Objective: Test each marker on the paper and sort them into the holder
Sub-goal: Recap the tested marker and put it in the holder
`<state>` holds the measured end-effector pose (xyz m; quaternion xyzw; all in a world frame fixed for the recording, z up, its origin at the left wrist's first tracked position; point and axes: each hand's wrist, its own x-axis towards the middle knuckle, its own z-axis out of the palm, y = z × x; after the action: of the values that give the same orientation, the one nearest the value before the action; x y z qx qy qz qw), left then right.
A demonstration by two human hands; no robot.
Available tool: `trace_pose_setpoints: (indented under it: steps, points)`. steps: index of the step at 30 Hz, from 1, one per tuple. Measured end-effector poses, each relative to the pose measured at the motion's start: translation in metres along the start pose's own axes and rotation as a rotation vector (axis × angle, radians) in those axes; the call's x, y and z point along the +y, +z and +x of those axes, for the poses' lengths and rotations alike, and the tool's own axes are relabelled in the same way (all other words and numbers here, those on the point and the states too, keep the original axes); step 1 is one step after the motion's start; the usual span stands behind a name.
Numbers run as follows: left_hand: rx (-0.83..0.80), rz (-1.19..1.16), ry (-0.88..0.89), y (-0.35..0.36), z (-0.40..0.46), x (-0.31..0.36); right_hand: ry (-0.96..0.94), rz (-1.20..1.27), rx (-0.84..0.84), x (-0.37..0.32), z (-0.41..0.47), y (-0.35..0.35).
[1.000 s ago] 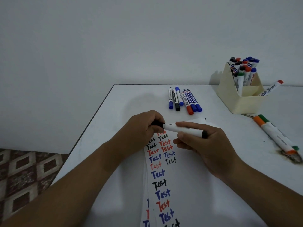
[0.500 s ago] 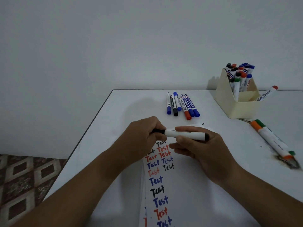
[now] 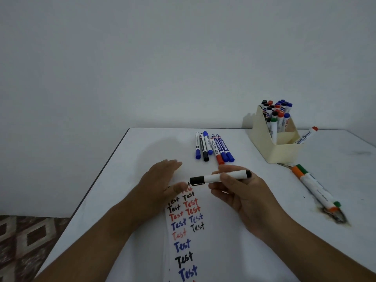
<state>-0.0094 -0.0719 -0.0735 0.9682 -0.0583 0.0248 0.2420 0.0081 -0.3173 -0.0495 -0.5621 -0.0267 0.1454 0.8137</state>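
Nearest, at 6 o'clock: the paper [image 3: 184, 241], a strip lying on the white table [image 3: 142, 151], carries the word "Test" many times over in black, red and blue, two columns at its far end; a good run of markers looks already tried. Just beyond, the left hand [image 3: 160, 180] lies flat, fingers straight and apart, on the paper's far end and the table, holding nothing. At its 3 o'clock the right hand [image 3: 242, 192] pinches a black marker [image 3: 219, 177] by its white barrel, level above the paper, cap on and pointing toward the left hand. Judgement: this one is either tested and capped or about to be opened; cannot tell which. Further, at 12 o'clock, six loose markers [image 3: 213, 147] lie in a row, caps near: blue, black, red; barrel print too small to read; likely still to be tested. At 2 o'clock the cream holder [image 3: 272, 151] stands with many markers upright in its rear compartment; the front compartment's contents are not visible. A red-capped marker [image 3: 306, 136] beside it reads roughly "White Board". At 3 o'clock an orange and a green marker [image 3: 314, 190] lie together, unsorted. Task well along, not finished.
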Motion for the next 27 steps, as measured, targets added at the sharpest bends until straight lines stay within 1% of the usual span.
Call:
trace_pose_setpoints:
  steps: [2, 4, 7, 10, 13, 16, 20, 24, 27]
  points:
    - [-0.057, 0.13, -0.081, 0.003, 0.004, -0.002, -0.07, -0.053, 0.03, -0.008, 0.003, 0.001]
    - [-0.093, 0.188, -0.103, 0.004, 0.006, 0.0, -0.164, -0.13, 0.07, -0.023, 0.008, 0.001]
    - [-0.12, 0.221, -0.104, 0.002, 0.007, 0.003, -0.372, -0.33, 0.118, -0.057, 0.022, -0.005]
    - [-0.13, 0.26, -0.102, 0.003, 0.007, 0.003, -0.597, -0.554, 0.209, -0.1, 0.042, -0.023]
    - [-0.121, 0.252, -0.098, 0.005, 0.009, 0.0, -0.73, -0.792, 0.331, -0.146, 0.061, -0.049]
    - [-0.116, 0.247, -0.088, 0.006, 0.009, -0.004, -0.813, -0.93, 0.442, -0.18, 0.078, -0.072]
    - [-0.106, 0.252, -0.09, 0.007, 0.008, -0.004, -0.833, -1.003, 0.541, -0.196, 0.097, -0.097]
    - [-0.101, 0.263, -0.089, 0.009, 0.011, -0.007, -0.724, -1.063, 0.543, -0.185, 0.113, -0.109]
    - [-0.093, 0.259, -0.086, 0.009, 0.012, -0.01, -0.618, -1.17, 0.511, -0.169, 0.122, -0.114]
